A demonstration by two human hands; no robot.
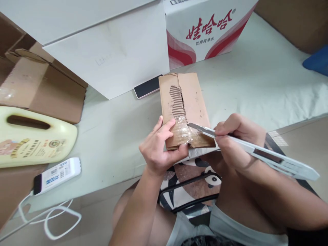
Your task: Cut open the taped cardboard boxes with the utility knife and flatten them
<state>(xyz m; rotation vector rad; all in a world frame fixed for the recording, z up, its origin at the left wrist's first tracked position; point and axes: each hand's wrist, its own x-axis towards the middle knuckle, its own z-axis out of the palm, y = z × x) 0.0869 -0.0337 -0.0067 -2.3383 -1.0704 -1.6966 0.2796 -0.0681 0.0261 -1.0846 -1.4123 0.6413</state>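
Observation:
A small brown cardboard box (196, 97) lies near the table's front edge, its top torn along the seam so the ribbed layer shows. Clear tape (183, 131) covers the near part of that seam. My left hand (160, 145) grips the box's near left corner, thumb along the front edge and fingers on top. In my right hand (237, 138) is a white utility knife (258, 150), held with finger and thumb close to the blade. The blade tip rests at or just above the tape beside the seam; contact I cannot tell.
Behind the box stand a large white box (115, 54) and a red-and-white carton (205, 37), with a phone (148, 87) lying before them. A yellow jug (33, 136), a white corded device (57, 174) and an open cardboard box (46, 82) sit left. Something blue (317, 61) is right.

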